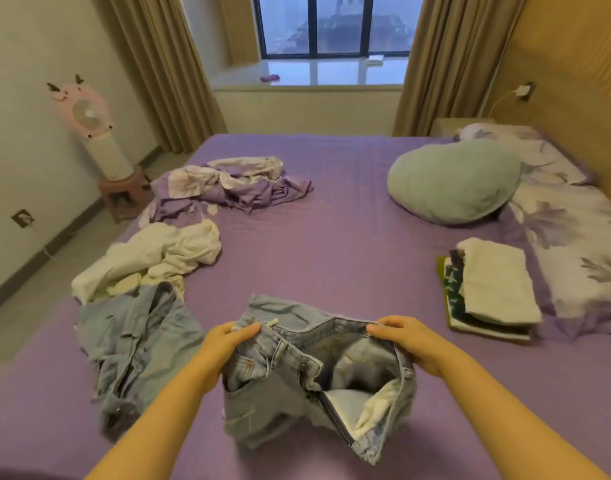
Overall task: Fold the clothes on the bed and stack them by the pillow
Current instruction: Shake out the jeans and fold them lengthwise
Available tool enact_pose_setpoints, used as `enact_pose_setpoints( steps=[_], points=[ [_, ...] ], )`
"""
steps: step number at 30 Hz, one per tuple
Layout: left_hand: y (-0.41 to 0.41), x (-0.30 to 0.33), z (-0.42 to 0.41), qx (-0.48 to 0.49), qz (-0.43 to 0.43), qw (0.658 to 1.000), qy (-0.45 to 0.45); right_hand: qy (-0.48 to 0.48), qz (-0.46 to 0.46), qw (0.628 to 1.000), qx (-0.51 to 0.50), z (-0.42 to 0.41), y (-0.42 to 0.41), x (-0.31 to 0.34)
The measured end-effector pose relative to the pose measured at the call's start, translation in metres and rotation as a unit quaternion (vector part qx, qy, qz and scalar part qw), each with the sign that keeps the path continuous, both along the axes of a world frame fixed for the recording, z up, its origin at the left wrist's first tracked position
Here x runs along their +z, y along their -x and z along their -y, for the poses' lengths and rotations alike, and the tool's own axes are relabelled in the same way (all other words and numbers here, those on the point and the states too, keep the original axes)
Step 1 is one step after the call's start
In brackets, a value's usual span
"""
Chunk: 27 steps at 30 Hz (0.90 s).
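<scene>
Denim shorts [307,382] waistband pinched, left hand [224,344], right hand [411,341].

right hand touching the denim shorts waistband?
Touching. Head view: right hand fingers curl over the denim shorts waistband, gripping it.

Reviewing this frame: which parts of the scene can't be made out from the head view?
- Folded stack: the lower garments are covered by the cream piece on top; only their edges show.
- Denim shorts: the far part lies behind the raised waistband held by the left hand and right hand.
- Crumpled denim garment: motion-blurred, type unclear.
</scene>
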<state>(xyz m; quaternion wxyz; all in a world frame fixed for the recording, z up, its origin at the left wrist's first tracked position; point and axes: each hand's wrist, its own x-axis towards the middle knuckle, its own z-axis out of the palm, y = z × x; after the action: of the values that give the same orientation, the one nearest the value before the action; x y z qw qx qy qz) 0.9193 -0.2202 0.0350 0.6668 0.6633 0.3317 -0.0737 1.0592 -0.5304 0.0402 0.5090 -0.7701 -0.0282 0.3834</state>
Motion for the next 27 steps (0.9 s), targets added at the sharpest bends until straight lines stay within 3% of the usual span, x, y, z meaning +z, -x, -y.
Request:
enact_pose_setpoints(
  steps=[6, 13, 15, 18, 20, 24, 26, 27],
  points=[
    [-0.001, -0.084, -0.031, -0.015, -0.069, 0.997, 0.02, 0.07, -0.073, 0.994, -0.05, -0.026, 0.006, -0.092],
    [-0.065, -0.161, -0.067, 0.004, -0.098, 0.992, -0.076, 0.12, -0.024, 0.985, -0.12, -0.076, -0.029, -0.161],
    [-0.078, -0.181, -0.07, -0.059, -0.128, 0.974, -0.179, 0.158, 0.024, 0.983, -0.09, -0.079, -0.026, -0.18],
    [-0.082, -0.205, -0.06, -0.186, -0.099, 0.919, -0.334, 0.209, 0.148, 0.967, 0.022, -0.068, -0.002, -0.202],
    [-0.078, -0.216, -0.045, -0.261, -0.054, 0.898, -0.35, 0.219, 0.23, 0.942, 0.109, -0.059, 0.015, -0.211],
    [-0.069, -0.232, -0.013, -0.377, 0.027, 0.859, -0.345, 0.264, 0.27, 0.889, 0.26, -0.053, 0.032, -0.214],
    [-0.065, -0.238, -0.003, -0.394, 0.029, 0.851, -0.345, 0.313, 0.283, 0.864, 0.274, -0.057, 0.029, -0.215],
    [-0.063, -0.241, 0.0, -0.393, 0.027, 0.851, -0.348, 0.327, 0.273, 0.869, 0.251, -0.062, 0.024, -0.216]
  ],
)
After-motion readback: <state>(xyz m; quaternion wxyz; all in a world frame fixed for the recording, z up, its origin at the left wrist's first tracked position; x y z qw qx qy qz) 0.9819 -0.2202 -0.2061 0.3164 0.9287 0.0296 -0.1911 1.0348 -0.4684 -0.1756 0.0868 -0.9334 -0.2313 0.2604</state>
